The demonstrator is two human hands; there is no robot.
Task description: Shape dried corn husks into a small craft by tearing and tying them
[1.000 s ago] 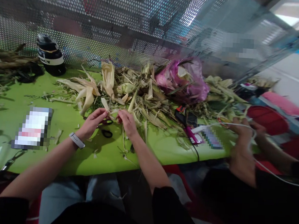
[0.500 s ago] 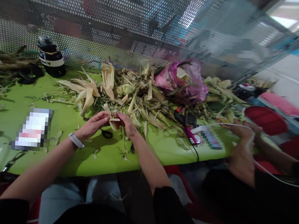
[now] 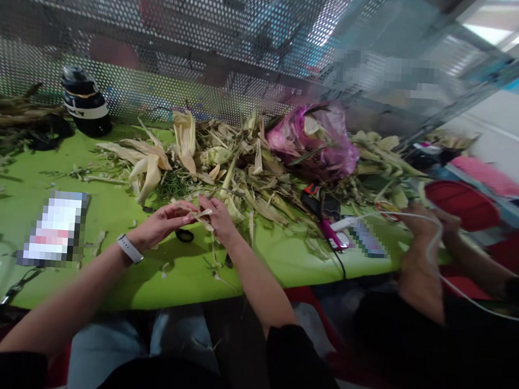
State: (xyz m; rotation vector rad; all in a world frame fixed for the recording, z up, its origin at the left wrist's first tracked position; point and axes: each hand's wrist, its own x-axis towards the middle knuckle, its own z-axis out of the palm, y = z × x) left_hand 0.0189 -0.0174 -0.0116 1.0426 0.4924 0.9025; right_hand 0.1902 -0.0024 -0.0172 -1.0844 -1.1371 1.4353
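Observation:
A small pale strip of corn husk (image 3: 205,213) is pinched between my two hands over the near part of the table. My left hand (image 3: 165,221), with a white band on the wrist, comes from the left, its fingertips closed on the strip's left end. Facing it, my right hand (image 3: 218,219) has its fingers curled round the other side of the strip. A black loop (image 3: 184,235), which looks like a scissors handle, shows just below my hands. Beyond them lies a heap of dried corn husks (image 3: 252,164), with broad pale husks (image 3: 147,175) at its left.
A pink plastic bag (image 3: 314,140) rests on the heap. A dark bottle (image 3: 86,102) and a phone (image 3: 55,227) stand and lie on the left of the green table (image 3: 147,281). At right are another phone (image 3: 367,236), a white cable and a co-worker's hands (image 3: 421,223).
The pale husk pieces that stuck up between my fingers are now a smaller, flatter strip. My hands have drawn closer together, and my left fingers have straightened somewhat.

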